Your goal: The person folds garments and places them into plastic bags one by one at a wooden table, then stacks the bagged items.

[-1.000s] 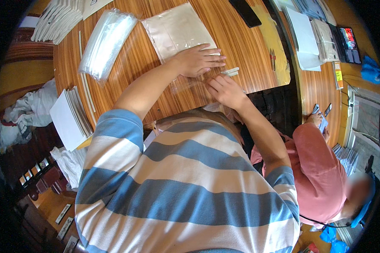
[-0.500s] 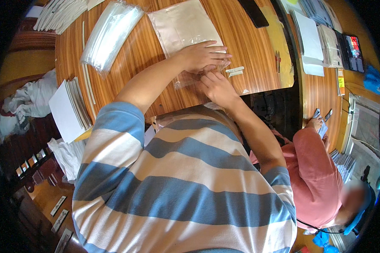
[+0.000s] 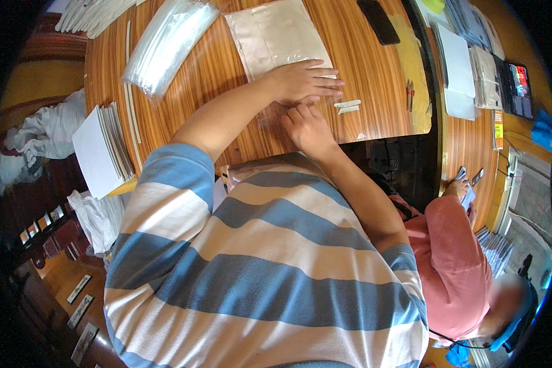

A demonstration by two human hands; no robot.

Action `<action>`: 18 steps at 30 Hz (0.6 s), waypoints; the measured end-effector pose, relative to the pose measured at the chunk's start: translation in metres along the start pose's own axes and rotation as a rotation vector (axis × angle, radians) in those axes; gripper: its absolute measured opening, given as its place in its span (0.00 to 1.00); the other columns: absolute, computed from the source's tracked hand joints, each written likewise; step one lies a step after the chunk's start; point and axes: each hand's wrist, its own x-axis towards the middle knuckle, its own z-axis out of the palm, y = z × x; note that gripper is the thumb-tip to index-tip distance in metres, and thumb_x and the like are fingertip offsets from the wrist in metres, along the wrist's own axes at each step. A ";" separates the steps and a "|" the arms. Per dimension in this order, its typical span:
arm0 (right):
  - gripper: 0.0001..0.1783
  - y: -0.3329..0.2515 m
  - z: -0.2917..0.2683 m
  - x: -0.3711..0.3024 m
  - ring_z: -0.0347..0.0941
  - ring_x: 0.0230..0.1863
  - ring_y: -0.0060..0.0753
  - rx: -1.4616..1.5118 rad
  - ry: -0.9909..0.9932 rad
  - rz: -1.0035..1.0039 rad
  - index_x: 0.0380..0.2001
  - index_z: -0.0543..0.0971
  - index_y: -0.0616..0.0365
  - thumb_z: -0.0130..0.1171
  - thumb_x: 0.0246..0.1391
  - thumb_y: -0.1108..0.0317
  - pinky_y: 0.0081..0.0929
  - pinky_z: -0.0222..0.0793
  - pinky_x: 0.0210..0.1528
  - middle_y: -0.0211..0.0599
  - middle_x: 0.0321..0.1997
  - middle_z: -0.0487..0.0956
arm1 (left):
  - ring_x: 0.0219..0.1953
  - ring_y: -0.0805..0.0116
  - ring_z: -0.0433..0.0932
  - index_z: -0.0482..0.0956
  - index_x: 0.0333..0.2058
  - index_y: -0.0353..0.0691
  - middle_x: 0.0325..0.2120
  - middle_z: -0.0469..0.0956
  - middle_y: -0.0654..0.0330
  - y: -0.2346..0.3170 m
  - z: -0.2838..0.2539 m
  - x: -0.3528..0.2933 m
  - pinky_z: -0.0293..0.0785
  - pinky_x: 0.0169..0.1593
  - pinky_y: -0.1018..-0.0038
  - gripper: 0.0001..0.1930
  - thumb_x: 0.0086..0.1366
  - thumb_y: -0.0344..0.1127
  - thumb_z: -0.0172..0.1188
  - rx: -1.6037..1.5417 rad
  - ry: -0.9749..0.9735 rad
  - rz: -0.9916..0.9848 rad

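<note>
Wood-grained counter [image 3: 196,98] spreads ahead of the person, with a flat beige packet [image 3: 281,34] lying on it, some clear film [image 3: 270,116] at its near end. Left hand [image 3: 303,84] rests across that near end, its grip spread flat, palm down, fingers pointing right. Right hand [image 3: 310,127] meets it just below the packet's near right corner, its grip curled with the fingers drawn together; whether they pinch the film I cannot tell, as the fingertips are hidden. Small pale strips [image 3: 348,107] lie just right of the packet's near end. Left of the packet is a pile of clear plastic sleeves [image 3: 168,46], and beyond those a long pale strip [image 3: 130,86]. Well right of the packet lie a black phone-like slab [image 3: 378,22] and a small red tool [image 3: 410,96]. Farther right, a co-worker in pink [image 3: 454,264] bends at another counter [image 3: 457,138].
</note>
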 end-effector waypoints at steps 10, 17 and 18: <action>0.14 0.005 -0.024 -0.022 0.74 0.48 0.38 0.069 0.134 -0.091 0.42 0.84 0.55 0.65 0.53 0.62 0.35 0.70 0.51 0.33 0.43 0.79 | 0.81 0.63 0.49 0.62 0.76 0.61 0.79 0.53 0.73 0.002 0.002 0.001 0.44 0.82 0.51 0.32 0.75 0.44 0.54 -0.062 0.020 -0.025; 0.12 -0.009 -0.004 0.021 0.75 0.55 0.45 0.264 0.033 -0.003 0.38 0.83 0.56 0.59 0.54 0.62 0.43 0.72 0.58 0.38 0.48 0.81 | 0.80 0.62 0.51 0.61 0.76 0.64 0.79 0.54 0.73 -0.005 0.011 0.005 0.46 0.81 0.50 0.33 0.73 0.45 0.55 -0.012 0.015 0.011; 0.12 -0.010 -0.001 0.020 0.75 0.55 0.44 0.220 0.079 -0.013 0.38 0.83 0.56 0.58 0.54 0.62 0.42 0.72 0.57 0.37 0.48 0.81 | 0.80 0.61 0.51 0.61 0.76 0.64 0.79 0.54 0.73 -0.005 0.011 0.004 0.46 0.81 0.50 0.33 0.74 0.45 0.55 -0.012 0.011 0.010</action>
